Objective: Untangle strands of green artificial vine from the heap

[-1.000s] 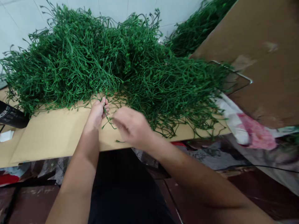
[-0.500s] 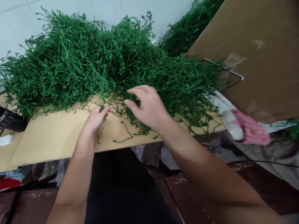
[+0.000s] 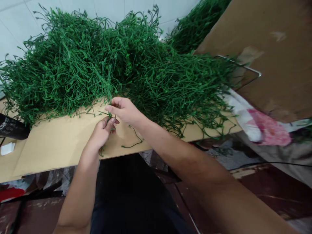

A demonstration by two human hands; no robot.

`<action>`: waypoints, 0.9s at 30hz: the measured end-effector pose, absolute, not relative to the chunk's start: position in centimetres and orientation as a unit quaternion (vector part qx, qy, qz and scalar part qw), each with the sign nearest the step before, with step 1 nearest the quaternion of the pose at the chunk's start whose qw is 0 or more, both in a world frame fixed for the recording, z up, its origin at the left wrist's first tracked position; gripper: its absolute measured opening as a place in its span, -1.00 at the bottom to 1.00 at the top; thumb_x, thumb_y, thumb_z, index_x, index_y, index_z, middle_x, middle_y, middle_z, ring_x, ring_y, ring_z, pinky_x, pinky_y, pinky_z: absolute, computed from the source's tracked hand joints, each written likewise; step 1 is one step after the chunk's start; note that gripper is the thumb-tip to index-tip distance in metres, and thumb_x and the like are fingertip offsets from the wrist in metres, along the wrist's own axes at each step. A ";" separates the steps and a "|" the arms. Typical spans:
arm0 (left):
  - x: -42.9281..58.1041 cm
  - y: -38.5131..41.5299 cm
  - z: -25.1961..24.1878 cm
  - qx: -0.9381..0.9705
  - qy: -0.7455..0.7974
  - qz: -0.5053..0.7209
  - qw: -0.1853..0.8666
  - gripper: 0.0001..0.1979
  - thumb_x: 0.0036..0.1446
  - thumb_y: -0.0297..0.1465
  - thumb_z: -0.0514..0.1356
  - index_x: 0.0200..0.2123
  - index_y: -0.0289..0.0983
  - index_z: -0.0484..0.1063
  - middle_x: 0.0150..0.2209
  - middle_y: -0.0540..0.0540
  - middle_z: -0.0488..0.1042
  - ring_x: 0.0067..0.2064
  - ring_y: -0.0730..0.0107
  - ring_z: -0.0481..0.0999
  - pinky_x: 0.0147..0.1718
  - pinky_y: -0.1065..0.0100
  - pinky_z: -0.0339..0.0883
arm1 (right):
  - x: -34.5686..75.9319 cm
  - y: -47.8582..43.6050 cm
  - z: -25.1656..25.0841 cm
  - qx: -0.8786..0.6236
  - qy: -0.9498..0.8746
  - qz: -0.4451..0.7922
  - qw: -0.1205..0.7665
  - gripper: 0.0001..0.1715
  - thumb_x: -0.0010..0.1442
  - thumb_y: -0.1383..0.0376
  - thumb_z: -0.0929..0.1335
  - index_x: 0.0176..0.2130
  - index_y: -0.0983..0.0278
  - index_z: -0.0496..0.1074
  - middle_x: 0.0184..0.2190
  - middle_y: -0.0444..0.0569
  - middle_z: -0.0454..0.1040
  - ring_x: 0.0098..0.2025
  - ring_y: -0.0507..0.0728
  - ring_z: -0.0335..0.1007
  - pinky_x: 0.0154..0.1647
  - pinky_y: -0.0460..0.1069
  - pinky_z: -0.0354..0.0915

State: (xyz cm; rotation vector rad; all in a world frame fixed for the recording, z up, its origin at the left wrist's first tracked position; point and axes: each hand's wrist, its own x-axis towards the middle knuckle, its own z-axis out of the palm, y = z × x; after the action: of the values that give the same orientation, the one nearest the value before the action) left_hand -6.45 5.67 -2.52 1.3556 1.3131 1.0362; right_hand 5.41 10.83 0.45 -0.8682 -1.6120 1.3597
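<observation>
My left hand is closed in a pinch on a thin green plastic stem, whose lower end shows beneath the palm. Just above it, my right hand has thumb and fingers pinched together at the upper part of the green strands; exactly what lies between these fingertips is too small to make out. Behind both hands rises a large tangled pile of green stems with small budded tips. One loose stem lies on the cardboard right of my left hand.
Tan cardboard covers the work surface. A black cylindrical container and a white scrap are at the left. On the right stand a large brown cardboard sheet, a bent metal rod and a pink-and-white cloth.
My right hand has moved left from the pile's front edge to just above my left hand, its fingers closing from apart to a pinch. My left hand has shifted slightly right.
</observation>
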 end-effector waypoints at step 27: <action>-9.9 1.6 -1.0 0.373 0.507 0.536 0.562 -0.68 -0.08 -0.19 0.26 -0.51 -0.35 0.31 -0.70 0.12 0.19 -0.71 0.72 0.12 -0.73 0.61 -0.08 | 5.0 7.2 -0.8 -0.267 -0.633 0.622 0.375 -0.64 -0.03 0.07 0.41 -0.42 0.31 0.34 -0.49 -0.16 0.37 -0.44 -0.07 0.23 -0.35 -0.09 0.21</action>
State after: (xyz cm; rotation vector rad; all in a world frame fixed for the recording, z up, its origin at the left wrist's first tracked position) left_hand -9.94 1.63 -1.01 0.8794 1.1944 1.2618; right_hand 4.95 7.23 -0.79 -0.6840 -1.6209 1.5918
